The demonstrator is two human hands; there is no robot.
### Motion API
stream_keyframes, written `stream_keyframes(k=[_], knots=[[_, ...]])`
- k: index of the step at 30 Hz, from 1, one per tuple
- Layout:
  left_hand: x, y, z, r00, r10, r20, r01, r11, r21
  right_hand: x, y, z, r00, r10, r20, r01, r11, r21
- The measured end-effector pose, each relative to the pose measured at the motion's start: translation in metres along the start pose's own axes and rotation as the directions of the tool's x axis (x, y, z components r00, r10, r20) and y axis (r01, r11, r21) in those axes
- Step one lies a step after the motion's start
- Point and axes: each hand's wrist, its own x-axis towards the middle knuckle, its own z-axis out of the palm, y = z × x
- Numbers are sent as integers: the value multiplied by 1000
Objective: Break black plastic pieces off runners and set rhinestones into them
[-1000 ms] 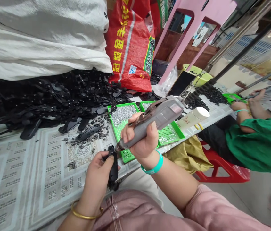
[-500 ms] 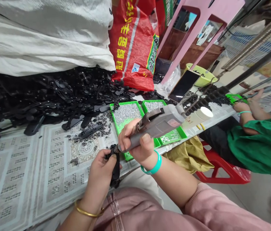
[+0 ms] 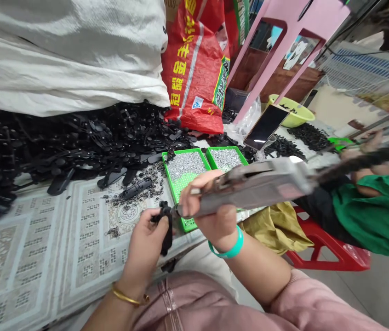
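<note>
Near the table's front edge, my left hand [image 3: 148, 236] pinches a black plastic part [image 3: 167, 232] between thumb and fingers. My right hand [image 3: 211, 214] is wrapped round a grey power screwdriver [image 3: 249, 191], blurred by motion and lying nearly level. Its tip points left at the part; a narrow gap seems to show between them, though blur hides the bit. Behind my right hand lie a green tray [image 3: 165, 171] and a second green tray [image 3: 211, 162], both holding small silvery screws. The screwdriver and hand cover parts of both trays.
A heap of black plastic parts [image 3: 87, 138] runs along the table's back, below a white sack [image 3: 77, 59] and a red bag [image 3: 194, 69]. A phone [image 3: 265, 126] leans near a yellow-green bowl [image 3: 296, 112]. A co-worker in a green garment [image 3: 377, 216] is at the right.
The screwdriver has pulled back to the right, away from the black part, and tilted closer to level. My left hand still holds the part. The whole view has shifted slightly.
</note>
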Motion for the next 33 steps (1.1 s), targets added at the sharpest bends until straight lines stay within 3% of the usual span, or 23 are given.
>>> stream_keyframes(k=[3, 8, 10, 13, 17, 20, 26, 28, 33], knots=[[0, 13, -6, 994, 111, -5, -111, 994, 11, 12, -19, 0, 991, -26, -133, -1, 979, -205], [-4, 36, -7, 953, 302, 0, -300, 947, -114, 22, -19, -3, 976, 202, -79, -214, 840, -498], [-8, 44, -5, 933, 359, 6, -356, 928, -114, 22, -15, -3, 964, 260, -56, -255, 841, -476], [-14, 49, -4, 907, 421, -27, -421, 902, -91, 21, -11, -3, 955, 290, -66, -296, 902, -315], [-23, 45, -4, 952, 305, 25, -306, 952, 13, 22, -9, -8, 951, 243, -189, -278, 942, -190], [-28, 42, -5, 962, 270, 48, -274, 950, 147, 21, -5, -10, 953, 224, -204, -254, 957, -137], [-31, 41, -6, 901, 432, -25, -388, 832, 398, 15, 6, -12, 946, 215, -241, -238, 969, -70], [-30, 39, -7, 903, 429, -2, -391, 827, 405, 14, 8, -13, 939, 219, -265, -242, 968, -59], [-28, 34, -12, 954, 279, 109, -299, 919, 257, 15, 5, -12, 947, 194, -255, -235, 962, -140]])
